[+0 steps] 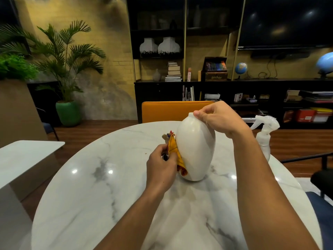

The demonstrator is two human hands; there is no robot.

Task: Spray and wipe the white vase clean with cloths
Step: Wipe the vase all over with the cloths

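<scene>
White and glossy, the egg-shaped vase (pixel 195 150) stands mid-way across the veined marble counter (pixel 90 195), its long axis nearly upright and its narrow neck up, leaning slightly left. The right hand (pixel 216 118) curls round the neck. The left hand (pixel 160 165) grips a bunched orange cloth (pixel 175 152) against the vase's left side. A clear plastic spray bottle (pixel 264 134) stands to the right. A far box (pixel 216 76) reads "Harry Potter".

Location: a lounge or office meeting room, indicated by marble table (pixel 81 186), black bookshelves (pixel 198 91), wall screen (pixel 286 20), globes (pixel 241 68), potted palm (pixel 66 56).
</scene>
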